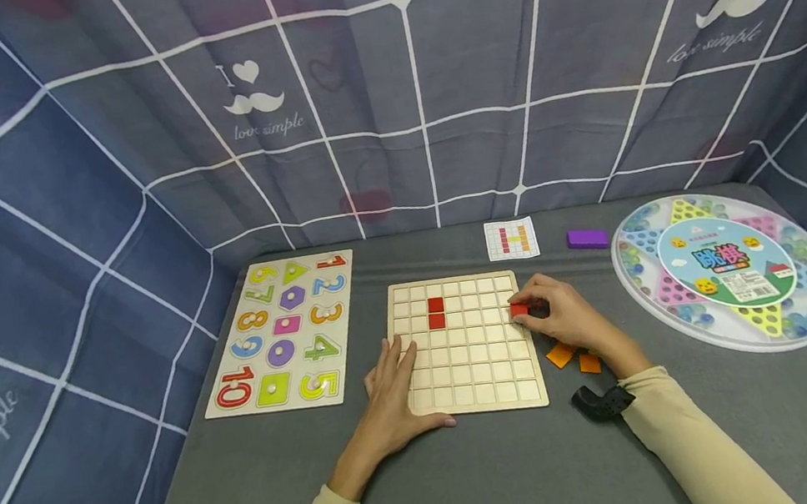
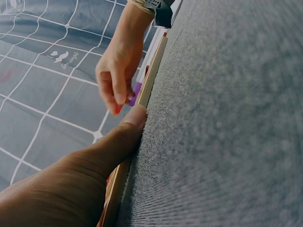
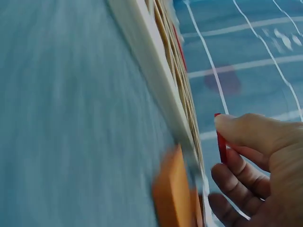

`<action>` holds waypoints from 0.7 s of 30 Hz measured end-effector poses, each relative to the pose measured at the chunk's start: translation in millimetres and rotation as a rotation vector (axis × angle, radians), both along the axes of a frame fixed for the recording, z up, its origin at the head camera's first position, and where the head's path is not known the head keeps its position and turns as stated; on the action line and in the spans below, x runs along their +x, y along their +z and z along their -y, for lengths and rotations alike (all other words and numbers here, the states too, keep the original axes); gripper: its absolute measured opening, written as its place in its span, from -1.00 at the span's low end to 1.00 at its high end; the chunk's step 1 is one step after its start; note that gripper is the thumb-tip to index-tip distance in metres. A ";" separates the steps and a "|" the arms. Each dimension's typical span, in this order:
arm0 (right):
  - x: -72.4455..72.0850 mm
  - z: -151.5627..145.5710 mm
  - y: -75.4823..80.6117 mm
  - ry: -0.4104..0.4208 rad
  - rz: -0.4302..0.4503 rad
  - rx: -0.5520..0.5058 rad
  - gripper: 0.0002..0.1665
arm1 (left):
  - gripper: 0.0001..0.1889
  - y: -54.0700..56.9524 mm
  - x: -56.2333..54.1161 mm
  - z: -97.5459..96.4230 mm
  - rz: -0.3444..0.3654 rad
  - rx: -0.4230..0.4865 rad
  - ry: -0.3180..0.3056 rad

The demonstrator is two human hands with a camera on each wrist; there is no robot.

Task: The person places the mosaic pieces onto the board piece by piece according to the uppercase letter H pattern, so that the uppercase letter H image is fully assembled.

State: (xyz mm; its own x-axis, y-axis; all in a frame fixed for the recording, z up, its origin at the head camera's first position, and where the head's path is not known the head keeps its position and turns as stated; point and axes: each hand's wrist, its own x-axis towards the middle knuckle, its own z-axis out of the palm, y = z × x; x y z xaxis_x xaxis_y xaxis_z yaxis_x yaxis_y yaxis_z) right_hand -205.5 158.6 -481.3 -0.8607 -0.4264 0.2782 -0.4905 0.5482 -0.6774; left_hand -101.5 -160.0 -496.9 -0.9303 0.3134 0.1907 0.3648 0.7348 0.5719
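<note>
A pale wooden grid board lies flat on the grey table. Two red square tiles sit in neighbouring cells, one above the other, in its upper part. Spread fingers of my left hand rest on the board's left edge, while the thumb lies along its near edge. Over the board's right edge, my right hand pinches another red tile between thumb and fingers. Below that hand, several orange tiles lie beside the board, partly hidden by the wrist.
Behind the board lie a small printed pattern card and a purple block. At left is a board of coloured numbers and shapes. A round Chinese checkers set takes up the right side. A checked curtain closes off the back.
</note>
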 end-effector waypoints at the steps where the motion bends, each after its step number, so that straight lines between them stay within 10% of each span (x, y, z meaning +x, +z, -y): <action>1: 1.1 6.2 1.7 0.011 0.003 -0.005 -0.71 | 0.28 -0.3 -0.1 -0.1 0.001 -0.001 0.000; 21: 1.9 120.4 15.3 0.128 -0.058 0.192 -0.75 | 0.24 -1.0 -0.2 3.0 -0.012 -0.009 -0.013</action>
